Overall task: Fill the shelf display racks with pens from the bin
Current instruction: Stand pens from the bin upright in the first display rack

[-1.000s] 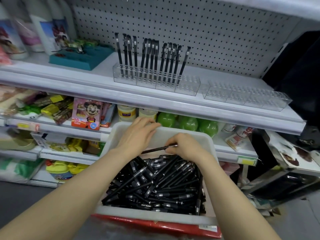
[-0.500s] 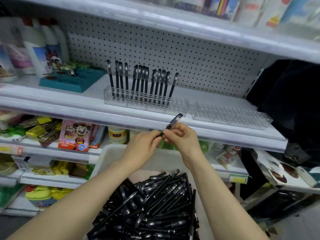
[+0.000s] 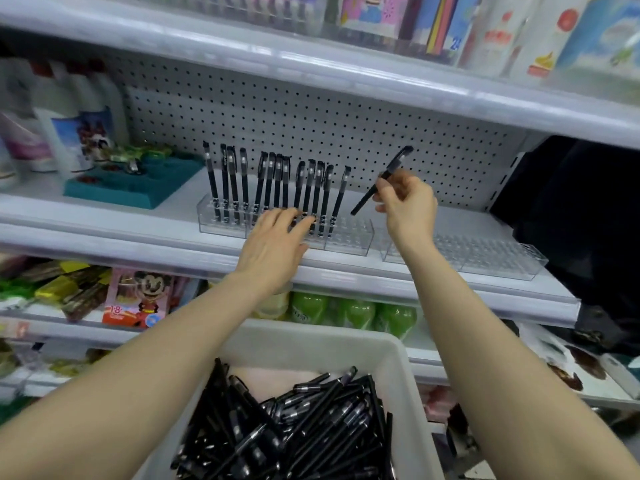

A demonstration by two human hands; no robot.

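The right hand (image 3: pixel 408 202) pinched a light, stiff, probably slick pen (image 3: pixel 366 198) at mid-barrel, tilted above the clear rack (image 3: pixel 349 234), whose front the open-fingered left hand (image 3: pixel 273 244) touched.

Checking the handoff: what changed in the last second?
Both hands rose from the bin to the shelf. Right hand now holds the pen alone, tilted over the rack; left hand let go and reaches to the rack's front. Racked pens and bin unchanged.
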